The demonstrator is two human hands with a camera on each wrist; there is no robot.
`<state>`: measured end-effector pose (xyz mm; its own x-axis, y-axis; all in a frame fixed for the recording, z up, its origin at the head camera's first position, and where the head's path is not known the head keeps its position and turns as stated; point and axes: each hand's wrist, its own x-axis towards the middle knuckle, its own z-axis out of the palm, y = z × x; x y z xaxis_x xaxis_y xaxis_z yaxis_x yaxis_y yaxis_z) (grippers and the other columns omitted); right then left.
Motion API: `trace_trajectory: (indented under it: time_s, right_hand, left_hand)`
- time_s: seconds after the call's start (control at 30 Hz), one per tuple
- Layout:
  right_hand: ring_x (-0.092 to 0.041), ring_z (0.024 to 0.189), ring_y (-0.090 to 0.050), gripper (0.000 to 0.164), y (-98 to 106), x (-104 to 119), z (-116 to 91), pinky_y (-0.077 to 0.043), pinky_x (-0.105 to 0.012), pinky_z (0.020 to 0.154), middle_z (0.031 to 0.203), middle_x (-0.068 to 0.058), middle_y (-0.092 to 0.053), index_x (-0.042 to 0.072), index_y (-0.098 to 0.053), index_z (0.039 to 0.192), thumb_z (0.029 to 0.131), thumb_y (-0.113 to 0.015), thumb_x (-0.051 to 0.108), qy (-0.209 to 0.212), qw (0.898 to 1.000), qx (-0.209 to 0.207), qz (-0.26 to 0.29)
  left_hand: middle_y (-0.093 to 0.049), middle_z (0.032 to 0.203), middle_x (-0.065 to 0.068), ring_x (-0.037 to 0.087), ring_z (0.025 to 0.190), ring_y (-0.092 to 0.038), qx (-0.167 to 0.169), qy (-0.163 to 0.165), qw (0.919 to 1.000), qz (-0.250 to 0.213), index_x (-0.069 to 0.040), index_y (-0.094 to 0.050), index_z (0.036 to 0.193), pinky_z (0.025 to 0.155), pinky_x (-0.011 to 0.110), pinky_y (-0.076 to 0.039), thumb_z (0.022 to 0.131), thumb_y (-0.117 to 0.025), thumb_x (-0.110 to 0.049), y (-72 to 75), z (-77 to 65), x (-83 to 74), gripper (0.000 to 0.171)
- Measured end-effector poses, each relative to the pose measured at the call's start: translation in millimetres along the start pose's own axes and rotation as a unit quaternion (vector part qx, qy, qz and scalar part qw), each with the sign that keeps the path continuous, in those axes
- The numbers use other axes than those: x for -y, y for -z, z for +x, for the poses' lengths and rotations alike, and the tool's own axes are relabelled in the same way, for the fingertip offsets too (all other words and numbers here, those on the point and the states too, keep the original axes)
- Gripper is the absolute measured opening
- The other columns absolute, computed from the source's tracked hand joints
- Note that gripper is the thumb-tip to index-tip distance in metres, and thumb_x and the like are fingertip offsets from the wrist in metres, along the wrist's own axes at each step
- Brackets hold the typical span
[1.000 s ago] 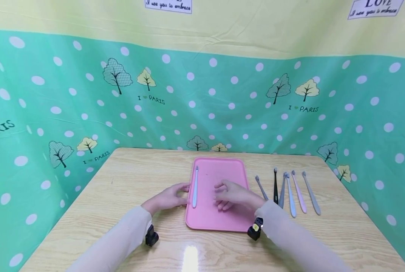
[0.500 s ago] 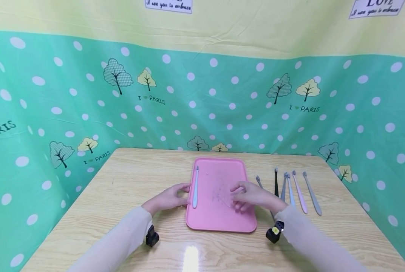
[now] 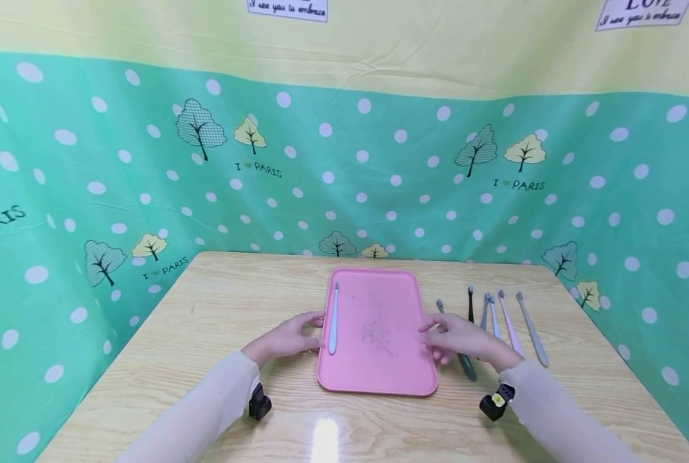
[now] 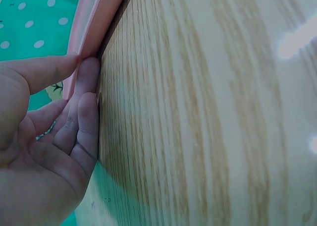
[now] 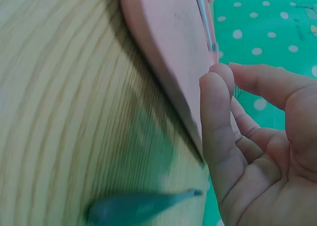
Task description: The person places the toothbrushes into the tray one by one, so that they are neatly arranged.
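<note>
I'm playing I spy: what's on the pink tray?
A pale blue toothbrush and faint dark marks. The left hand and right hand hide bits of the tray.

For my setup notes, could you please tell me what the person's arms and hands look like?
The left sleeve and right sleeve are plain, long and off-white. The left hand and right hand are bare, with no gloves. The left wrist box is black; the right wrist box is black with a yellow patch.

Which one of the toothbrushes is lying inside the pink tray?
The pale blue toothbrush along the left side of the pink tray; the other toothbrushes lie on the table, right of it.
</note>
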<state>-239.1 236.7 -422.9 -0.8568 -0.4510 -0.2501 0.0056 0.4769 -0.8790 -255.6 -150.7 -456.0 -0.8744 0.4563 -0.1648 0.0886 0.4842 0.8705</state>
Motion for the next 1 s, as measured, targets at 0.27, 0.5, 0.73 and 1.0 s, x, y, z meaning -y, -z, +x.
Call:
trace_trajectory:
  time_s: [0.27,0.5,0.73,1.0]
  right_hand:
    - [-0.019,0.067,-0.063,0.044,12.2,-13.2,-16.2,-0.058,-0.034,0.060,0.084,-0.014,-0.062,-0.010,-0.053,0.128,0.099,-0.065,0.020,-0.021,0.999,-0.037,-0.002]
    - [-0.020,0.067,-0.062,0.043,17.3,-25.8,-27.7,-0.058,-0.035,0.060,0.084,-0.012,-0.061,-0.008,-0.055,0.127,0.098,-0.067,0.021,-0.033,0.997,-0.071,-0.024]
    - [-0.021,0.063,-0.060,0.035,20.7,-35.8,-37.4,-0.057,-0.035,0.056,0.078,-0.011,-0.058,-0.007,-0.058,0.121,0.096,-0.068,0.016,-0.036,0.994,-0.099,-0.040]
    - [-0.021,0.060,-0.059,0.033,21.3,-44.1,-45.4,-0.057,-0.035,0.054,0.072,-0.009,-0.057,-0.005,-0.058,0.118,0.093,-0.071,0.012,-0.038,0.989,-0.120,-0.074]
  left_hand:
    - [-0.049,0.143,0.016,0.019,0.079,-0.061,0.000,-0.004,1.0000,0.003,-0.004,-0.037,0.154,0.069,0.033,-0.052,0.093,-0.072,-0.020,-0.5,-0.6,0.0,0.072]
    - [-0.049,0.144,0.015,0.018,0.078,-0.061,-0.004,0.001,1.0000,0.007,-0.005,-0.036,0.154,0.070,0.033,-0.052,0.094,-0.072,-0.021,-1.5,-0.6,0.4,0.072]
    - [-0.048,0.144,0.015,0.018,0.079,-0.061,-0.003,0.002,1.0000,-0.001,-0.005,-0.036,0.155,0.070,0.034,-0.052,0.094,-0.072,-0.021,-1.5,0.3,0.2,0.072]
    - [-0.049,0.143,0.015,0.018,0.080,-0.061,-0.005,0.002,1.0000,0.001,-0.004,-0.036,0.154,0.071,0.035,-0.052,0.093,-0.072,-0.020,-1.0,-1.1,-3.3,0.073]
